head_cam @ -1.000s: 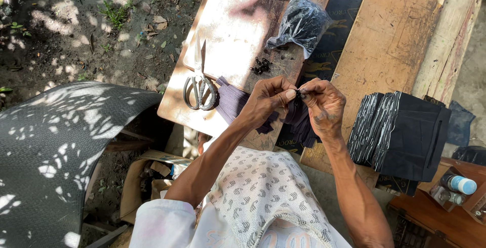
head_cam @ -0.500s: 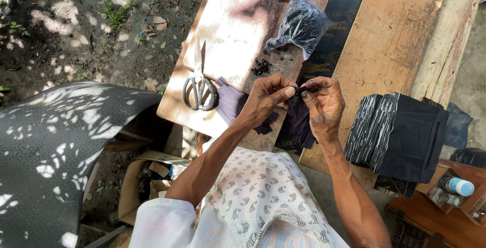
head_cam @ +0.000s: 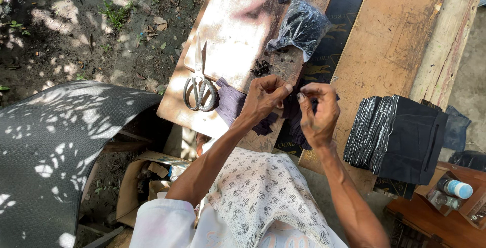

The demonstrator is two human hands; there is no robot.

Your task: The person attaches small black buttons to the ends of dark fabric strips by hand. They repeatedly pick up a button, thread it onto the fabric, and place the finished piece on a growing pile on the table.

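Both hands meet above the table (head_cam: 238,30): left hand (head_cam: 263,98) and right hand (head_cam: 319,111) pinch something tiny and dark between fingertips. Keep that pinch firm. Scissors (head_cam: 200,83) lie at nine o'clock, dark scraps (head_cam: 238,104) beneath.

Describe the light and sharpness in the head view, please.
Head view: dappled sun through leaves; glare bleaches the wooden board beside the scissors; left hand and right hand lie in shade, fairly sharp; the plastic bag glints.
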